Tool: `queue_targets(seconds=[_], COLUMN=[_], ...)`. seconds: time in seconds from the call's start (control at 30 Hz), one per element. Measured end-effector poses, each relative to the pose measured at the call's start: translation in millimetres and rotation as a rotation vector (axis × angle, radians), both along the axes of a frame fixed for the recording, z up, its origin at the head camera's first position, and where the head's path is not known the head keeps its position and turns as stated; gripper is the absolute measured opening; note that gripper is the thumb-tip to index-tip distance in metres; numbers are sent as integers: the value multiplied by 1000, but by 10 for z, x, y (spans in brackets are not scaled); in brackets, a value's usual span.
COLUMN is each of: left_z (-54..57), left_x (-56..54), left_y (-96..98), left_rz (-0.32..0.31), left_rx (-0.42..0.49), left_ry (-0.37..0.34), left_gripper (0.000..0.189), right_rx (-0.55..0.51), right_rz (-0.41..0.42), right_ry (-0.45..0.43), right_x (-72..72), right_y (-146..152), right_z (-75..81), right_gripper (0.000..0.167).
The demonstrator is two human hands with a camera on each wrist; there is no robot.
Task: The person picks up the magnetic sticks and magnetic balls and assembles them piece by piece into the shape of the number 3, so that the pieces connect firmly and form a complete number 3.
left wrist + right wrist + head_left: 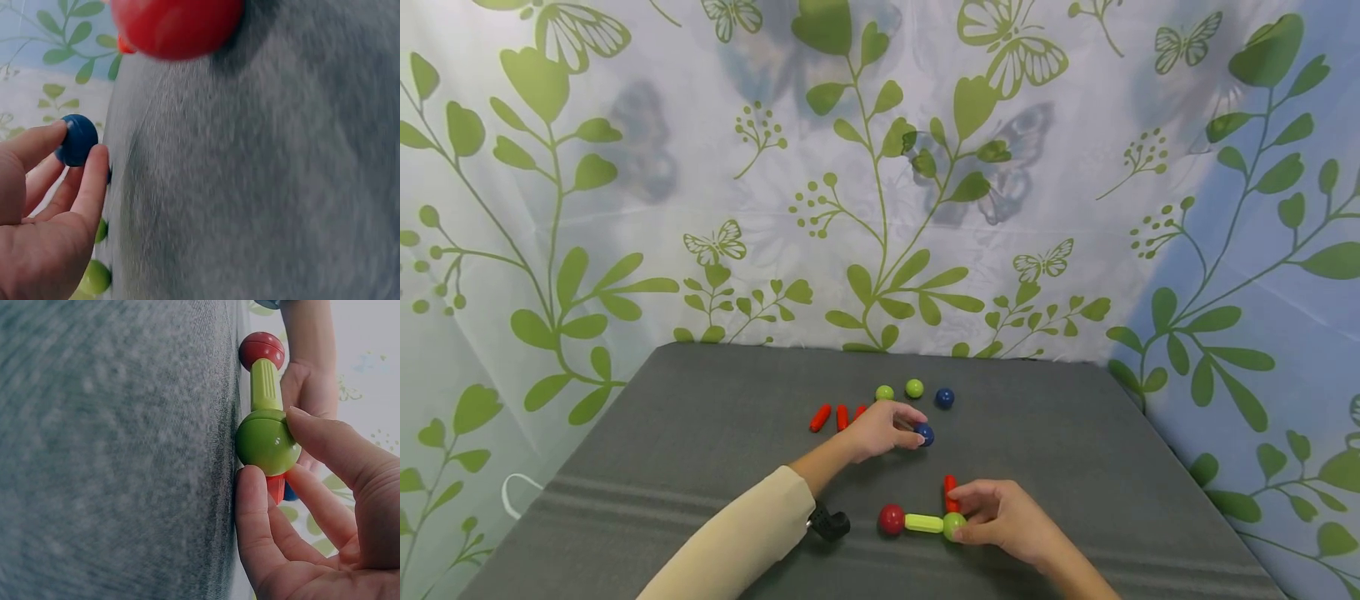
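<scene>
My left hand (880,432) pinches a blue ball (926,435) between thumb and fingers; the left wrist view shows that ball (78,140) at the fingertips. Nearer the front of the table, my right hand (1006,521) holds a green ball (954,526) with thumb and fingers. A yellow-green rod (923,523) runs left from this ball to a dark red ball (892,520). From the green ball's far side a red rod (951,490) points away, touched by my right fingers. In the right wrist view, the fingers hide most of the red rod (276,487).
Beyond my left hand lie two green balls (914,388) and another blue ball (945,398). Red rods (820,418) lie left of them, one partly covered by the hand. A patterned curtain (910,208) borders the grey tabletop (737,433). A white loop (508,498) hangs at left.
</scene>
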State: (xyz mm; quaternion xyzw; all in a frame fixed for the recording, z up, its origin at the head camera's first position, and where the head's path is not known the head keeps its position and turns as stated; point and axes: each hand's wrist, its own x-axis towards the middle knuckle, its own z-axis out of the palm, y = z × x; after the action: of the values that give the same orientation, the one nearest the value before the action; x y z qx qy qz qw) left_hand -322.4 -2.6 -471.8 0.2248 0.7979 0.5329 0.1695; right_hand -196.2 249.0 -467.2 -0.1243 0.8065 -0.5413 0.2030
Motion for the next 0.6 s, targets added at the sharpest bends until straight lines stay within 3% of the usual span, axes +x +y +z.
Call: queue_targets(seconds=[0.13, 0.4, 0.6], left_z=[6, 29, 56], left_x=[43, 141, 177], left_y=[94, 277, 343], left_rz=[-42, -91, -107], left_rx=[-64, -173, -226], left_ry=[-9, 50, 51], left_gripper=[29, 21, 20], right_rx=[-4, -9, -9], right_rz=[5, 8, 6], right_ry=[8, 33, 40], right_x=[1, 10, 15], right_y=[4, -1, -9], right_z=[-6, -3, 9], right_gripper=[50, 51, 51])
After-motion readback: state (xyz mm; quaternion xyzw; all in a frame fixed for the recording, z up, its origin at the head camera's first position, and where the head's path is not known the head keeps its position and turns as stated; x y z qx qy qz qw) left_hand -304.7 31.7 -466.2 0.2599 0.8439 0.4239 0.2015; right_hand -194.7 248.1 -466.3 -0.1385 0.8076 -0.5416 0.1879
